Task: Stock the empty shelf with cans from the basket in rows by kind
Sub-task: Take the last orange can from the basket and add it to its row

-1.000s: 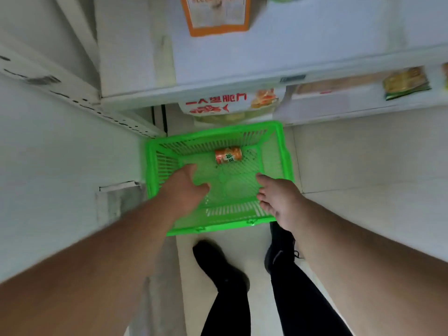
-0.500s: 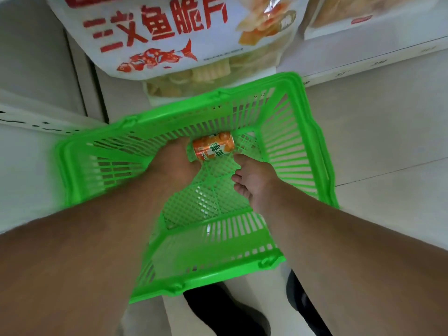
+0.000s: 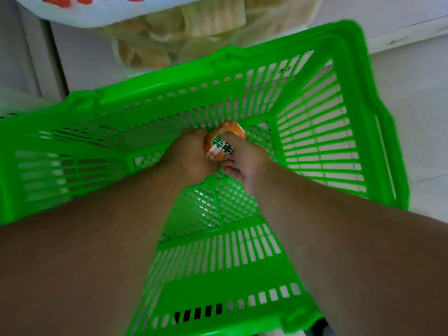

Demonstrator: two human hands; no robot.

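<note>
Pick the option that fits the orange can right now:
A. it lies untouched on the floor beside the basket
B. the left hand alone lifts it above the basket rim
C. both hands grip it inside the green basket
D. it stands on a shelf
C: the can sits low inside the basket, with the left hand and the right hand closed on it from either side.

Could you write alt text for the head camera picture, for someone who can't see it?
Two bare hands, left hand and right hand, close round a single orange can at the bottom of a green plastic basket, seen from above. A bag of snacks sits on a low shelf just beyond the basket.
</note>
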